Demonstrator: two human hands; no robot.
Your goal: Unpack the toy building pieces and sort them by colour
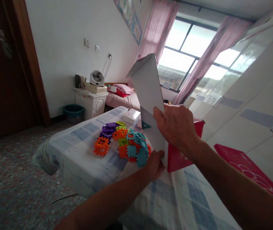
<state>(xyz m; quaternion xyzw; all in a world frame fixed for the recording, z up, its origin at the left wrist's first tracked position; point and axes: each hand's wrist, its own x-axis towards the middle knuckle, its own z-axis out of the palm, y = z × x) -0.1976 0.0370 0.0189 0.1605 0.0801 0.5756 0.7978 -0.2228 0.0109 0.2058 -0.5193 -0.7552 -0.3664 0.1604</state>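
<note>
Head cam: box (148, 89) is up on edge over the table, tilted, pale grey panel facing left, red side facing right; all refs below rel. to box. R hand (176, 123) on its near upright edge, approx. mid-height, pinching the panel: thumb on grey face, fingers curled over the other side. L hand (154, 166) at its bottom near corner, touching, thumb up by the edge; fingertips hidden, can't tell if it's pinching or just bracing. Interlocking plastic pcs (131, 151) (teal, orange, lime, purple) in a loose heap on the checked cloth (79, 166) just left of box, nearest teal ones close by L hand. Flat white case (131, 115) behind the heap, left of box. Red panel w/ white curves (249, 172) well right of box, by the pale glossy surface (266, 105). Room: strip of cloth left of box, btwn pcs and table's left edge, where cloth hangs over; more cloth on near side, under the forearms. Right side tighter, red panel + glossy surface there. Bed (127, 99) and nightstand (92, 105) w/ fan (97, 77) well behind box, to the left.
</note>
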